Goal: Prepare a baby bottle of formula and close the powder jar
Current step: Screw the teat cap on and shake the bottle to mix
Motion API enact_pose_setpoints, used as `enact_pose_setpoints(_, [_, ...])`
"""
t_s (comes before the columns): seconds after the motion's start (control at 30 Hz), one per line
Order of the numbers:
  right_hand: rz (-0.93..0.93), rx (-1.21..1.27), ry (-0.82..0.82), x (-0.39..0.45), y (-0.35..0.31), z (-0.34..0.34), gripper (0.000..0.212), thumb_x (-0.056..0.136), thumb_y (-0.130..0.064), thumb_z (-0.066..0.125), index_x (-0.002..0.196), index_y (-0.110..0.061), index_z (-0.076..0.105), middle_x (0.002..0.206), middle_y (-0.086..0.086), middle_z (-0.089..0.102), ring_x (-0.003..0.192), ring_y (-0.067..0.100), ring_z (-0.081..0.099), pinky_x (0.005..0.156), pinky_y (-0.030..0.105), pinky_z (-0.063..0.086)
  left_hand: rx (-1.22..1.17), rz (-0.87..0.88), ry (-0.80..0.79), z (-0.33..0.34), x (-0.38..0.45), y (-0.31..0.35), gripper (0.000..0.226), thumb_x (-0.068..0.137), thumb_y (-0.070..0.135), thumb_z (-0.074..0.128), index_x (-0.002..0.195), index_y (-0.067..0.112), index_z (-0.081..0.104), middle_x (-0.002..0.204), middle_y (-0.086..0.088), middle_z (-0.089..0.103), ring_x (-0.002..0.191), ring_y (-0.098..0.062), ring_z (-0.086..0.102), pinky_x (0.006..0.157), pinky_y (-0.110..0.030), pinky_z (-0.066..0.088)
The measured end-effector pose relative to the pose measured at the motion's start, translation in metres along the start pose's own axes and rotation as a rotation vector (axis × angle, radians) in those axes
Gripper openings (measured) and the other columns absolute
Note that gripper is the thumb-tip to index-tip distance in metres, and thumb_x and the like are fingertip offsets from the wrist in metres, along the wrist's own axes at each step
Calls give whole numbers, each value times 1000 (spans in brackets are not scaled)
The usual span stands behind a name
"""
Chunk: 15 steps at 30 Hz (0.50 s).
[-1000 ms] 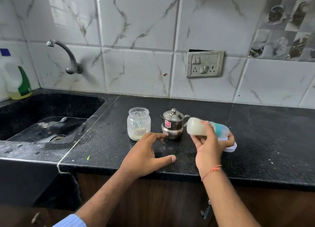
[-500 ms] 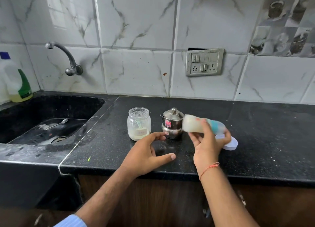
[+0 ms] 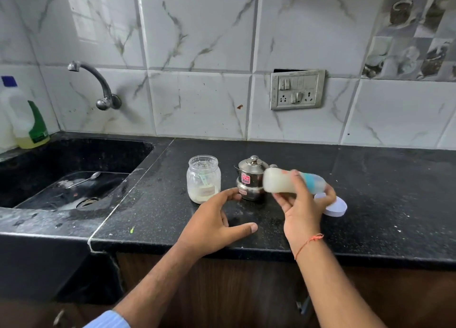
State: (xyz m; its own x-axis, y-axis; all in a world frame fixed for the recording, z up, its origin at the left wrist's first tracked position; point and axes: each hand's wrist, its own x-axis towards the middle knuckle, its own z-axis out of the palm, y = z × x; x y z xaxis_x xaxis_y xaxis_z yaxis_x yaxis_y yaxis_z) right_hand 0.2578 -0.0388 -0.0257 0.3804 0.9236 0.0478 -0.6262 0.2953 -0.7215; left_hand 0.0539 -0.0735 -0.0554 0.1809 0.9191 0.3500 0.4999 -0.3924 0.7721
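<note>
My right hand (image 3: 302, 209) grips a baby bottle (image 3: 277, 182) of milky white liquid with a teal collar, held on its side above the counter, base pointing left. The bottle looks motion-blurred. The clear powder jar (image 3: 203, 178) stands open on the black counter, with pale powder at its bottom and a scoop inside. Its white lid (image 3: 336, 207) lies flat on the counter just right of my right hand. My left hand (image 3: 217, 223) rests on the counter with fingers spread and relaxed, holding nothing, just in front of the jar.
A small steel kettle (image 3: 250, 177) with a lid stands between the jar and the bottle. A black sink (image 3: 74, 155) with a spoon (image 3: 85, 179) in it lies to the left, under a wall tap (image 3: 98, 86). A detergent bottle (image 3: 27, 123) stands at far left.
The bottle has shifted slightly in my right hand, tipping back and forth on its side. My left hand has stayed in place on the counter.
</note>
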Motion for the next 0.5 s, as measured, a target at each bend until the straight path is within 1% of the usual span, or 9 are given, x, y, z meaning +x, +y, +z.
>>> enact_pose_setpoints(0.03, [18,3,0,-1,-2,1,65,87,-9,86,128,-34,42,133,8,63,115,34,72,65,47,65,4,3,3,0,-1,1,96,76,63,94,156,31,53,132,29,69,61,-2,66,65,-26,60])
enact_pose_setpoints(0.07, [55,-73,-100,-5,-1,3,67,83,-11,89,127,-33,44,130,11,65,111,34,73,64,47,65,13,10,4,1,-1,1,98,74,67,93,156,32,53,127,26,71,64,-1,66,66,-23,57])
enact_pose_setpoints(0.1, [160,-123,-198,-8,0,4,69,77,-12,92,125,-34,47,125,13,68,107,34,74,66,48,65,21,20,2,1,-2,1,100,72,70,92,156,32,53,119,23,73,69,1,66,68,-19,54])
enact_pose_setpoints(0.13, [168,-193,-232,-8,3,3,70,74,-11,93,125,-34,49,123,13,70,106,34,75,68,50,66,19,27,-1,1,-2,1,100,72,71,92,156,31,53,115,21,73,71,2,66,70,-18,52])
enact_pose_setpoints(0.2, [13,-145,-103,-8,1,2,68,81,-8,90,127,-33,46,127,8,66,114,33,73,70,50,66,10,21,-1,-1,-1,0,99,74,66,94,156,30,53,125,25,71,64,-1,67,66,-22,56])
enact_pose_setpoints(0.27, [-13,-12,-2,-2,-2,-2,64,88,-5,83,129,-31,41,131,7,62,118,34,71,69,48,66,11,8,2,1,-1,1,96,76,61,95,156,29,53,131,28,68,61,-2,65,63,-22,57])
enact_pose_setpoints(0.37, [132,-188,-214,-6,2,-1,65,84,1,85,128,-28,47,123,15,69,103,31,77,68,46,66,50,22,6,1,-3,4,90,77,57,97,152,29,56,109,22,72,61,1,61,61,-16,49])
enact_pose_setpoints(0.47, [28,-58,-57,-1,-5,-4,61,88,-5,83,127,-29,44,134,10,63,115,30,72,69,44,66,55,19,-1,0,-2,4,94,77,62,94,156,31,53,131,26,68,61,-2,62,62,-20,55])
enact_pose_setpoints(0.5, [37,-53,-56,2,-6,-5,60,89,-6,83,127,-29,43,136,12,61,116,32,72,70,46,67,64,15,2,1,-3,5,94,77,63,93,156,31,53,131,27,67,62,-2,63,63,-19,54])
